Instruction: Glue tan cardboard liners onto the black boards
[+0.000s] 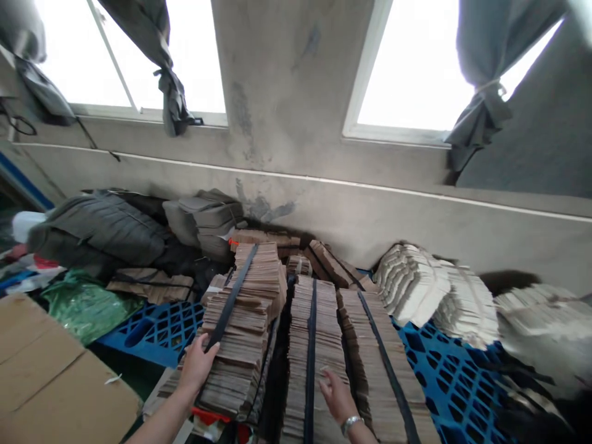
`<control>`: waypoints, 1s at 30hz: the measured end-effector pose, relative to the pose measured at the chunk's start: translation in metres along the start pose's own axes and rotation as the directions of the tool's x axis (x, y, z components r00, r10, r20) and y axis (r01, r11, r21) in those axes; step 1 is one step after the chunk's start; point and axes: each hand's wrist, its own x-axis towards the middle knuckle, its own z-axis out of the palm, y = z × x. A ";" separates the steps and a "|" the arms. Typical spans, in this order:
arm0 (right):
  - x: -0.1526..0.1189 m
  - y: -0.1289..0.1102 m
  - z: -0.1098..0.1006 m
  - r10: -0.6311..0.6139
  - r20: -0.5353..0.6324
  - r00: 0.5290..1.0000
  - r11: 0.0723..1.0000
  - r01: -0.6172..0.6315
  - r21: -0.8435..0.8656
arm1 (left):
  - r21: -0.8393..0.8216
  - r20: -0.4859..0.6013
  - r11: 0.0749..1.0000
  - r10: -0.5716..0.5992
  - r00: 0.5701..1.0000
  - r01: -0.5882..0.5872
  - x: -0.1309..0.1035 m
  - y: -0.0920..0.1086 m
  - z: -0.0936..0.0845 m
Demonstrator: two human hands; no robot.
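Bundles of brown cardboard sheets stand before me, bound with black straps. My left hand is at the lower part of the left bundle, its thumb and fingers closed around the black strap. My right hand is over the middle bundle, right of its strap. Its fingers are apart and slightly bent, and I see nothing in them. A silver watch or bracelet circles the right wrist. Beside that hand lies the right bundle, with its own strap.
Blue plastic pallets lie under the bundles. White bundles sit at right against the wall. Grey padded stacks, a green plastic bag and a large cardboard sheet are at left. Windows are above.
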 end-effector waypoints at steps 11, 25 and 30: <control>0.247 -0.184 -0.046 -0.450 -0.119 0.885 0.892 0.439 -0.108 | 0.189 0.262 0.981 0.001 0.965 -0.053 -0.022 0.033 0.027; 0.328 -0.290 0.030 -0.519 0.437 0.735 0.560 0.678 -0.475 | 0.116 0.170 0.987 0.087 0.982 -0.108 -0.027 -0.003 0.035; 0.311 -0.303 0.018 -0.563 0.467 0.682 0.514 0.731 -0.449 | -0.074 0.086 0.996 0.053 0.995 -0.047 -0.027 0.009 0.021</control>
